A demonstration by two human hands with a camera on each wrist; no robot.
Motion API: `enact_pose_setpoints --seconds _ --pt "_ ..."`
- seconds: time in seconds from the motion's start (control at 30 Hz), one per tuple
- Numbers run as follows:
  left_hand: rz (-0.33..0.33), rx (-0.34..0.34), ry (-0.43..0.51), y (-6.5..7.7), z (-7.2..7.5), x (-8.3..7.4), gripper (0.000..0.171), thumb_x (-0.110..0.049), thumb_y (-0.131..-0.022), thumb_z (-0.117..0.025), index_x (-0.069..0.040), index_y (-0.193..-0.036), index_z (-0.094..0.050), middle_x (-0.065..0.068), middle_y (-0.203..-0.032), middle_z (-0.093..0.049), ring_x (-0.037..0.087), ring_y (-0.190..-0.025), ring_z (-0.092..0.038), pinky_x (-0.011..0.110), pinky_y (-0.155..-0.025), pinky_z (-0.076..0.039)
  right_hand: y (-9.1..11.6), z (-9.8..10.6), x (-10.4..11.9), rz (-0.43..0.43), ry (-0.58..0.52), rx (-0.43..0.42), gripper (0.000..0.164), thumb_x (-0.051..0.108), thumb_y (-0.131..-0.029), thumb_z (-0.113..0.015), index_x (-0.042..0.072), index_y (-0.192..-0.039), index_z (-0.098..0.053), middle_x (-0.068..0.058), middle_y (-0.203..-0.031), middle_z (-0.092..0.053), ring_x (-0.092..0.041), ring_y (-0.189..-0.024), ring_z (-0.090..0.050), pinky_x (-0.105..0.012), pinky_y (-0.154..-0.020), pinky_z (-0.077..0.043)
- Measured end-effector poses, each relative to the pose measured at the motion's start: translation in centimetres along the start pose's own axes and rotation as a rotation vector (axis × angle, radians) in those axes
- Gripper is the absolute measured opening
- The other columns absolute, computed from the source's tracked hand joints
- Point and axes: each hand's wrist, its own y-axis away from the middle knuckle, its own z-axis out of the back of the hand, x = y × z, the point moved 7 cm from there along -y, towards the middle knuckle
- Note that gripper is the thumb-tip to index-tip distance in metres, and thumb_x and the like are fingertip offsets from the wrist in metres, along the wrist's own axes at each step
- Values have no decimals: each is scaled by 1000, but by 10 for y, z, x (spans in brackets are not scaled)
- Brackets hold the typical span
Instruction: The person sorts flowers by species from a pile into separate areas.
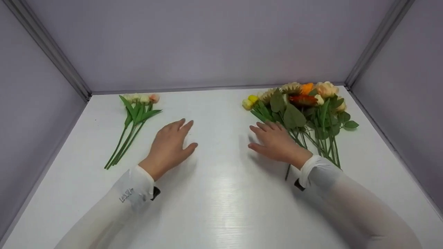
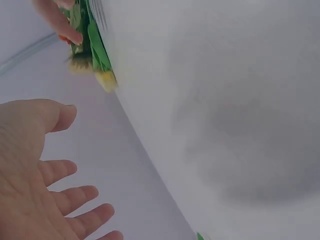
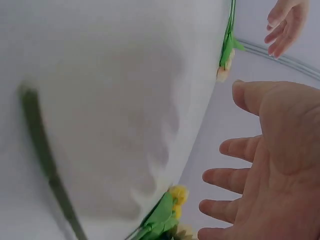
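- Hanging above the glossy white bench (image 1: 221, 166), the left hand (image 1: 168, 143) had its fingers loosely spread, thumb well apart, and held nothing
- The right hand (image 1: 275, 141) was likewise spread and empty; from the head it overlapped some stems, and whether it touched them could not be told
- A small bunch of cream-white and pink tulips with long green leaves (image 1: 139, 115) lay beyond the left hand and to its left, apart from it
- A large mixed bundle of yellow, cream, orange, rust-red and peach flowers with broad green leaves (image 1: 294, 117) lay at the back right
- Both looked light, with thin, fairly stiff stems and soft, easily crushed petals; mid-stem, below the leaves, seemed the safest hold, though the large bundle's crossing stems looked likely to snag
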Motion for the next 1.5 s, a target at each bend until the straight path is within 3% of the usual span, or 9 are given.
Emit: enact_pose_setpoints --seconds 0.3,0.53,0.6,0.67,0.77,0.83,1.07,1.23,1.5 --pt "-262 134 66 -2 -33 -104 73 -51 -102 -58 -20 -162 -32 11 -164 -33 32 -148 -33 54 -120 -24 28 24 -84 -166 -163 -145 43 34 -107 -54 4 -138 -62 -22 -139 -57 -48 -135 -43 -65 -111 -31" --pt "-480 208 87 -4 -57 -166 71 -52 -103 -56 -23 -163 -31 7 -165 -32 27 -150 -30 52 -122 -21 55 41 -145 -307 -178 -210 29 19 -105 -55 -2 -121 -69 -24 -114 -68 -41 -94 -65 -58 -78 -52" --pt "-538 220 59 -6 -64 -181 69 -50 -103 -56 -23 -162 -32 6 -164 -32 26 -150 -30 50 -122 -21 63 43 -161 -355 -197 -201 30 22 -105 -56 -2 -119 -69 -23 -109 -69 -36 -84 -65 -54 -70 -53" --pt "-584 226 22 -10 -71 -194 68 -49 -103 -56 -23 -162 -33 5 -164 -32 25 -150 -30 48 -123 -21 69 44 -175 -409 -210 -181 29 25 -104 -57 -1 -107 -69 -19 -93 -68 -31 -73 -61 -47 -61 -50" --pt "-626 247 -24 -14 -82 -210 67 -49 -103 -56 -25 -162 -34 4 -165 -32 24 -151 -29 46 -123 -22 75 45 -191 -473 -222 -144 31 30 -102 -59 4 -84 -60 -7 -67 -53 -23 -58 -48 -37 -49 -38" --pt "-649 260 -49 -17 -89 -220 67 -49 -103 -56 -26 -162 -33 3 -165 -32 24 -151 -29 46 -123 -22 78 44 -197 -502 -227 -115 35 32 -101 -61 10 -75 -51 -1 -59 -41 -19 -54 -40 -33 -48 -32" --pt "-712 277 -135 -20 -104 -240 67 -50 -103 -56 -28 -162 -32 1 -165 -33 22 -151 -28 44 -123 -21 82 42 -206 -560 -227 -55 42 38 -95 -64 17 -62 -51 4 -54 -40 -17 -52 -42 -32 -46 -33" --pt "-732 268 -147 -19 -107 -241 65 -50 -103 -56 -28 -161 -35 2 -164 -34 23 -151 -29 43 -122 -23 82 40 -208 -573 -264 -16 42 40 -91 -67 19 -60 -50 6 -54 -37 -16 -53 -37 -32 -47 -31" --pt "-710 283 -99 -21 -112 -234 62 -46 -103 -57 -27 -160 -38 2 -163 -35 23 -151 -30 44 -122 -22 81 34 -214 -563 -347 -39 40 36 -91 -67 16 -61 -48 6 -54 -34 -14 -50 -33 -31 -45 -29"
